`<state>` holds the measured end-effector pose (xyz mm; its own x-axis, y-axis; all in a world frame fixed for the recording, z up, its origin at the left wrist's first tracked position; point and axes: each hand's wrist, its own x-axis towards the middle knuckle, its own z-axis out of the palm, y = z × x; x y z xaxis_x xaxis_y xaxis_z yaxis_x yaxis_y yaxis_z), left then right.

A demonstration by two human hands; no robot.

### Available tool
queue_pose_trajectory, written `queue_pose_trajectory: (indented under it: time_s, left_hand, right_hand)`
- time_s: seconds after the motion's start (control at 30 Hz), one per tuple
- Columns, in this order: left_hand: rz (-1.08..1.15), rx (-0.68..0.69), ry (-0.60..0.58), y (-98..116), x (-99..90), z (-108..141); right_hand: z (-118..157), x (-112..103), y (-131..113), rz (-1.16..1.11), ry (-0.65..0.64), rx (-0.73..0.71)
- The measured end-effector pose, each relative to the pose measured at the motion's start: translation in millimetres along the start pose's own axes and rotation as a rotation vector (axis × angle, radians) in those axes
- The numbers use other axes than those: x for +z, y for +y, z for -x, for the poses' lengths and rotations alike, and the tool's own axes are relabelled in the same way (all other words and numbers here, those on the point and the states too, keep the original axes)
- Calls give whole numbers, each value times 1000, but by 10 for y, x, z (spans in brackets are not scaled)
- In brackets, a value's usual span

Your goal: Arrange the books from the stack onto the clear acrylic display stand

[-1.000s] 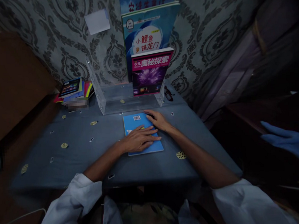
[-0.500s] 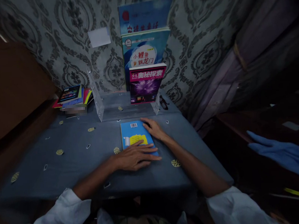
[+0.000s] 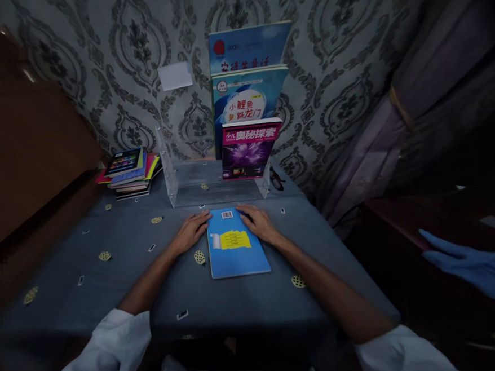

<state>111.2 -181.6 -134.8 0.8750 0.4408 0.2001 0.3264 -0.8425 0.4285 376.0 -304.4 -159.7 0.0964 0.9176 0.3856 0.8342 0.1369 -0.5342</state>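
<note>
A blue book (image 3: 239, 259) lies on the cloth-covered table with a barcode at its far end and a torn-paper yellow patch in the middle. My left hand (image 3: 190, 231) rests at its far left corner, fingers stretched out and fingertips touching the edge. On the far right corner lies my right hand (image 3: 256, 220), fingers extended over the book's edge. Neither hand is closed around it. Just beyond stands a clear acrylic book rack (image 3: 214, 193). On its right side a purple-covered book (image 3: 247, 151), a teal book (image 3: 266, 88) and a taller blue book (image 3: 254, 41) stand in tiers.
A stack of books (image 3: 128, 174) sits at the back left of the table (image 3: 131, 284). Dark glasses (image 3: 276, 180) lie right of the rack. Patterned wallpaper with a white card (image 3: 175, 76) rises behind. A blue glove (image 3: 473, 266) lies off to the right, near a curtain (image 3: 371, 137).
My left hand has moved off the book's near part to its far left corner, uncovering the cover. My right hand stays near the far right corner. The view has shifted slightly.
</note>
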Motion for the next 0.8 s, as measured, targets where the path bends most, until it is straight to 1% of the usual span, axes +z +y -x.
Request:
queue_pose_trajectory:
  time_s: [0.1, 0.2, 0.3, 0.37, 0.5, 0.63, 0.8]
  left_hand:
    - [22, -7, 6, -12, 34, -14]
    - [35, -22, 11, -43, 65, -20]
    - [53, -10, 42, -77, 92, -18]
    - [72, 11, 76, -96, 108, -16]
    - [105, 20, 113, -117, 126, -18]
    - [108, 0, 120, -105, 121, -18]
    - [110, 1, 108, -64, 88, -9]
  right_hand:
    - [-33, -38, -122, 161, -66, -40]
    - [-96, -7, -321, 261, -156, -107]
    - [-130, 114, -569, 245, -221, -196]
    - [-113, 198, -721, 217, -227, -249]
    - [-13, 256, -904, 195, -248, -288]
    - [138, 205, -1019, 149, -280, -312]
    - [429, 167, -1226, 144, -354, -372]
